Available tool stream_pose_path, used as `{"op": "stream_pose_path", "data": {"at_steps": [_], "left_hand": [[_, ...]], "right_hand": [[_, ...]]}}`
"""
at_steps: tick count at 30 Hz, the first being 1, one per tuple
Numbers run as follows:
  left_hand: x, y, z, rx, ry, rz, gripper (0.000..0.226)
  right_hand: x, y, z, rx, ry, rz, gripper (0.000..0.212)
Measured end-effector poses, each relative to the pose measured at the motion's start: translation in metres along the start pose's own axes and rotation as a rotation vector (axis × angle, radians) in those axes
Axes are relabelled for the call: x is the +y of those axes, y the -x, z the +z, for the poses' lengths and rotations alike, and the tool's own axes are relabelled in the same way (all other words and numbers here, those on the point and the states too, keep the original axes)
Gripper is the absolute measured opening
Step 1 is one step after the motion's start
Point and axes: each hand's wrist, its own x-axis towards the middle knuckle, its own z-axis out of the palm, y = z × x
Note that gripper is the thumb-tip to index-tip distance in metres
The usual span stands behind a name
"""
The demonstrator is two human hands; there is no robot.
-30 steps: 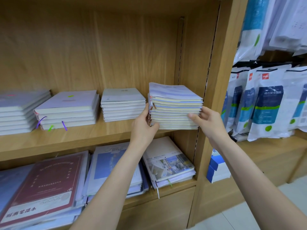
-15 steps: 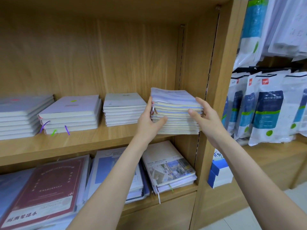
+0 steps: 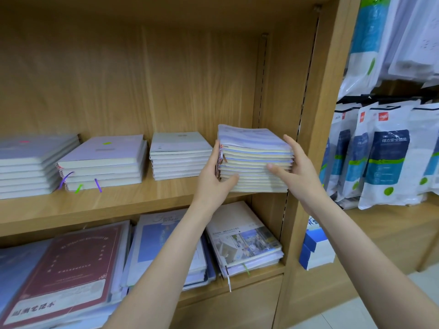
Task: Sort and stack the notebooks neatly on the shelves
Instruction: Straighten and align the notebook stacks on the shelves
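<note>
A tall stack of thin notebooks [image 3: 254, 148] with pale purple covers stands at the right end of the upper wooden shelf [image 3: 118, 205], its front hanging slightly over the edge. My left hand [image 3: 213, 179] holds the stack's left side, thumb laid across the front edges. My right hand [image 3: 297, 172] holds the front right corner, fingers up along the right side and thumb on the front. Three other stacks lie to the left: a white one [image 3: 180, 153], a lilac one with ribbons [image 3: 104, 160] and a grey one [image 3: 28, 162].
The shelf's side panel [image 3: 316, 115] stands close to the right of the held stack. The lower shelf holds a dark red notebook [image 3: 66, 269], blue-covered ones [image 3: 161, 243] and a photo-cover pile [image 3: 244, 241]. Hanging packets [image 3: 384, 153] and a blue box [image 3: 313, 250] are at right.
My left thumb has come down across the stack's front. My right fingers have slid up along its right side. The stack has stayed at the right end of the shelf.
</note>
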Motion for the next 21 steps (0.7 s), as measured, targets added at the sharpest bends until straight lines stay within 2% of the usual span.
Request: {"op": "stream_pose_path", "data": {"at_steps": [5,10,13,15,18,21], "left_hand": [[-0.003,0.008,-0.011,-0.054,0.034,0.018,0.075],[-0.008,0.021,-0.013,-0.051,0.016,-0.018,0.073],[-0.012,0.026,-0.008,-0.009,-0.020,-0.029,0.072],[-0.013,0.026,-0.005,0.007,-0.056,-0.025,0.070],[-0.013,0.025,-0.005,0.015,-0.146,-0.010,0.071],[-0.009,0.025,-0.008,-0.017,-0.234,0.000,0.070]], "right_hand": [[0.002,0.007,0.004,-0.025,0.082,0.004,0.097],[0.007,0.015,0.001,-0.030,0.186,-0.005,0.106],[0.017,0.017,0.001,-0.029,0.158,0.027,0.108],[0.026,0.018,0.002,0.002,0.071,0.089,0.101],[0.039,0.020,0.007,0.017,0.085,0.095,0.069],[0.038,0.022,0.006,0.014,0.066,0.098,0.064]]}}
